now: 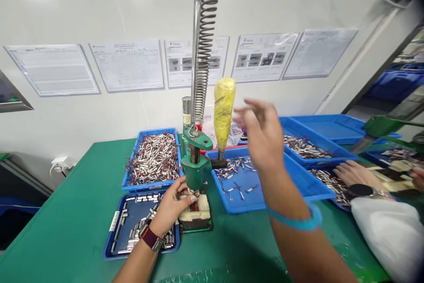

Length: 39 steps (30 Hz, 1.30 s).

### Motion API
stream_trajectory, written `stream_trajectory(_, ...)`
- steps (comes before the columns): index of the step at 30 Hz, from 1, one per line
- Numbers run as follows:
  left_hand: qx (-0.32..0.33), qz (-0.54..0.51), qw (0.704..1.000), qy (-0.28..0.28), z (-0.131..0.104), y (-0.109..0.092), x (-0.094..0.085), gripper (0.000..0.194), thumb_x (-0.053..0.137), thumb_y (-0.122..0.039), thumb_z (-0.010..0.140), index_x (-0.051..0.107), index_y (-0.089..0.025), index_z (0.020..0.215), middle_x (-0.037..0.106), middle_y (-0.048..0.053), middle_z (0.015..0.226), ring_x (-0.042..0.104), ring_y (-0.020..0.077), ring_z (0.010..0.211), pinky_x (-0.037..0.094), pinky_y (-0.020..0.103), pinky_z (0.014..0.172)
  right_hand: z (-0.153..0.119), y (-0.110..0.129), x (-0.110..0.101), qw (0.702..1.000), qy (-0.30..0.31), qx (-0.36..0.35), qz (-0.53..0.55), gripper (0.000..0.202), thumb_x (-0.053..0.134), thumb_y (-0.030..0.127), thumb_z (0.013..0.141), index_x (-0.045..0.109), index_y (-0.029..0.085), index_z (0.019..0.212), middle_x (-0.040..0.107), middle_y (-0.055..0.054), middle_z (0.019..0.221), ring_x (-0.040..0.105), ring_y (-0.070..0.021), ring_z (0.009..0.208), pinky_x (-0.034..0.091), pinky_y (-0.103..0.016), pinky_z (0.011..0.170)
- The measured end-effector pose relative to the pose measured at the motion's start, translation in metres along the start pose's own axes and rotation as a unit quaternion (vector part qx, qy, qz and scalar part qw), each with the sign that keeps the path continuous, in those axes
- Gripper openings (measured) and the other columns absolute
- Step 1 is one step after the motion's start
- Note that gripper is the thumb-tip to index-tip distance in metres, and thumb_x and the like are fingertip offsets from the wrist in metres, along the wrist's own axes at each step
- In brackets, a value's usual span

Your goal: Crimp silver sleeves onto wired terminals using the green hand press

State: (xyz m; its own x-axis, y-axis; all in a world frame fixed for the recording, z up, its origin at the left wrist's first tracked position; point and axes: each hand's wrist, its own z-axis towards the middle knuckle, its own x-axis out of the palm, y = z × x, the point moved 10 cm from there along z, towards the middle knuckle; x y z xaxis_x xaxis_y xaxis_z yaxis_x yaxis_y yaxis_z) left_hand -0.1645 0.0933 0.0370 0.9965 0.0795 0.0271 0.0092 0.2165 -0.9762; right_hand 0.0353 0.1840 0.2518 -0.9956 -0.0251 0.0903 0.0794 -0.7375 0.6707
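In the head view, the hand press (194,172) stands on the green table (79,212), its lower end directly above the fixture block (195,216). The left hand (172,205) curls its fingers in against that block; whether they pinch a small part I can't make out. The right hand (265,135) is spread loosely, gripping nothing, just beside the yellow-wrapped handle (224,108); contact is unclear. The worst risk would be pinched fingertips, should the handle be pulled while they sit under the press. Anything seated askew there could bend or slip, since the fingers mask the spot. The left wrist, crossing the dark blue tray (108,245), might also scatter its metal cylinders (133,235).
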Motion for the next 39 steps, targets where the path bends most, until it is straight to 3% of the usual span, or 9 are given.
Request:
stream_trajectory(3,-0.003,0.029,1.000,-0.009,-0.002,0.001,-0.001,0.045,0.072,-0.033,0.083,0.060,-0.021,0.124,0.068,0.008,0.116,0.060,0.0225,0.104,0.042,0.032,0.093,0.042,0.014,0.036,0.995,0.094,-0.026,0.015,0.033,0.054,0.045,0.094,0.055,0.025,0.121,0.064,-0.004,0.111,0.064,-0.0169,0.099,0.056,-0.028,0.078)
stream_trajectory(6,-0.010,0.045,0.999,-0.024,-0.003,0.001,-0.004,0.036,0.070,-0.035,0.083,0.064,-0.020,0.115,0.070,0.007,0.104,0.063,0.0211,0.092,0.046,0.031,0.084,0.030,0.003,0.052,0.989,0.144,-0.014,0.017,0.041,0.057,0.052,0.092,0.054,0.026,0.123,0.064,-0.005,0.111,0.064,-0.0199,0.103,0.057,-0.030,0.078)
stream_trajectory(15,-0.029,0.075,0.996,-0.051,-0.007,-0.002,-0.008,0.030,0.068,-0.040,0.084,0.069,-0.020,0.105,0.067,0.002,0.085,0.060,0.0196,0.082,0.045,0.029,0.078,-0.011,0.006,0.031,0.981,0.181,0.003,0.071,0.054,0.053,0.060,0.091,0.049,0.026,0.133,0.066,-0.008,0.110,0.065,-0.0210,0.100,0.057,-0.035,0.081)
stream_trajectory(18,-0.052,0.037,0.997,-0.051,-0.007,0.006,-0.007,0.033,0.069,-0.042,0.083,0.068,-0.021,0.110,0.070,0.003,0.096,0.062,0.0211,0.090,0.047,0.031,0.084,-0.024,-0.048,0.013,0.965,0.253,0.049,-0.051,0.048,0.049,0.052,0.094,0.053,0.022,0.132,0.067,-0.008,0.110,0.064,-0.0191,0.098,0.053,-0.033,0.084)
stream_trajectory(23,-0.045,0.002,0.994,-0.095,-0.008,0.008,-0.007,0.033,0.074,-0.044,0.078,0.071,-0.021,0.103,0.071,0.006,0.111,0.061,0.0258,0.107,0.044,0.037,0.099,-0.069,-0.191,-0.063,0.865,0.350,0.196,-0.303,0.012,0.060,0.021,0.082,0.071,0.014,0.083,0.064,-0.001,0.064,0.057,-0.0140,0.061,0.043,-0.024,0.063)
stream_trajectory(30,-0.095,-0.056,0.993,-0.050,0.010,0.016,-0.001,0.035,0.073,-0.041,0.077,0.069,-0.019,0.104,0.070,0.010,0.112,0.062,0.0271,0.108,0.050,0.038,0.093,-0.111,-0.231,-0.083,0.844,0.382,0.228,-0.301,0.015,0.073,0.007,0.059,0.069,0.020,0.063,0.059,0.005,0.055,0.046,-0.0103,0.052,0.031,-0.022,0.053)
stream_trajectory(33,-0.039,-0.023,0.989,-0.142,0.025,-0.006,-0.043,0.036,0.069,-0.044,0.079,0.066,-0.020,0.105,0.069,0.009,0.110,0.065,0.0234,0.096,0.053,0.034,0.081,-0.114,-0.227,-0.073,0.850,0.385,0.219,-0.285,0.011,0.069,0.009,0.063,0.068,0.019,0.062,0.059,0.003,0.056,0.047,-0.0109,0.054,0.033,-0.023,0.055)
stream_trajectory(36,0.086,0.220,0.926,-0.295,0.011,-0.059,-0.102,0.042,0.063,-0.043,0.086,0.058,-0.024,0.124,0.064,0.008,0.121,0.061,0.0228,0.105,0.049,0.032,0.085,-0.109,-0.220,-0.066,0.860,0.393,0.201,-0.254,0.004,0.064,0.020,0.072,0.067,0.018,0.073,0.066,-0.001,0.071,0.056,-0.0144,0.065,0.040,-0.025,0.064)
stream_trajectory(39,0.023,0.397,0.902,-0.168,0.006,-0.055,-0.106,0.028,0.053,-0.035,0.091,0.066,-0.021,0.110,0.071,0.007,0.105,0.064,0.0237,0.094,0.048,0.032,0.082,-0.095,-0.205,-0.070,0.901,0.320,0.205,-0.208,0.019,0.059,0.036,0.081,0.061,0.017,0.084,0.066,-0.004,0.080,0.059,-0.0169,0.073,0.043,-0.028,0.068)
